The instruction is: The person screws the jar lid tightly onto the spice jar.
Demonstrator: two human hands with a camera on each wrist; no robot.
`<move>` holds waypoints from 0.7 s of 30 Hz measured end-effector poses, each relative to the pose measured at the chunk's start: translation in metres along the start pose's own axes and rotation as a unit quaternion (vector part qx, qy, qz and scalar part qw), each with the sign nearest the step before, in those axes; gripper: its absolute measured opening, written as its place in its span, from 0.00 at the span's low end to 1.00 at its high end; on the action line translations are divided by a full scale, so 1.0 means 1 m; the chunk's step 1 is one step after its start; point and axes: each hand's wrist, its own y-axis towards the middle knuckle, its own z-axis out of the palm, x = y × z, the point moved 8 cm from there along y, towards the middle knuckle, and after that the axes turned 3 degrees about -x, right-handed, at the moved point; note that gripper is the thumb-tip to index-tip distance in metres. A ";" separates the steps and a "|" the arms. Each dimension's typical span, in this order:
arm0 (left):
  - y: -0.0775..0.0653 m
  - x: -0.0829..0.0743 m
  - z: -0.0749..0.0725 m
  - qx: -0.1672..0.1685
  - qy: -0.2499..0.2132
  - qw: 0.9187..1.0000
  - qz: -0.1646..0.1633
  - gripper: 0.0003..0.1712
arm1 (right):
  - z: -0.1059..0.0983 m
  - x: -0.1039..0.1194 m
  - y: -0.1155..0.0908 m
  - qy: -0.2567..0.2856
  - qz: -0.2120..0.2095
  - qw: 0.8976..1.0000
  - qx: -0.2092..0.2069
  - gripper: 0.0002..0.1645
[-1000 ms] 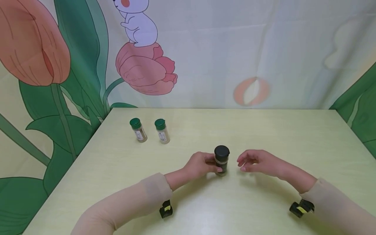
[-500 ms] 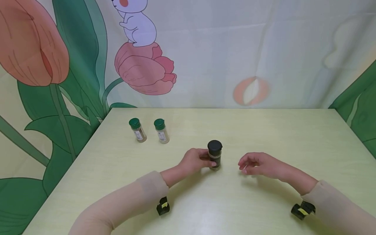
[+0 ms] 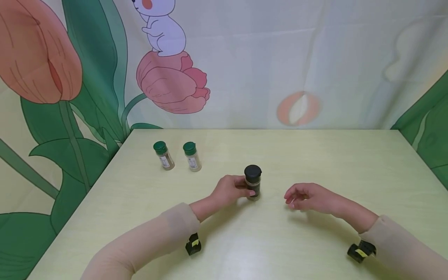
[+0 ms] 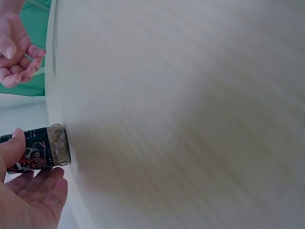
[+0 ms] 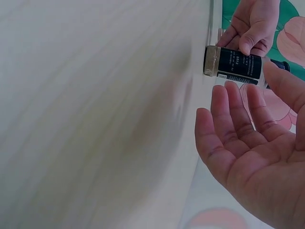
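Observation:
My left hand [image 3: 229, 190] grips a spice jar with a black lid [image 3: 252, 174], thumb on the near side and fingers behind. The jar stands upright, its base right at the tabletop. In the left wrist view the jar's dark printed label [image 4: 35, 151] shows between thumb and fingers. To the right of the jar, my right hand [image 3: 309, 197] hovers over the table with loosely curved fingers and nothing in them. The right wrist view shows that palm [image 5: 257, 157] turned up beside the jar, apart from it.
Two green-lidded spice jars stand at the back left, one with brown contents [image 3: 165, 157] and one with paler contents [image 3: 193, 158]. A printed cloth [image 3: 245, 70] hangs behind the pale table [image 3: 332, 155]. Small black devices [image 3: 193, 245] sit at both wrists.
My left hand has moved the black-lidded jar left and slightly away from me, slowing lately. My right hand has barely shifted. The green-lidded jars have stayed put.

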 end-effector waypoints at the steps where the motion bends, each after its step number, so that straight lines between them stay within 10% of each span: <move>1: 0.000 0.000 0.000 -0.001 -0.001 1.000 0.000 0.22 | 0.000 -0.001 0.000 -0.001 0.000 1.000 0.000 0.19; 21: 0.008 0.008 -0.017 -0.033 0.011 0.999 -0.008 0.22 | -0.002 0.001 -0.003 -0.003 -0.005 1.000 -0.006 0.18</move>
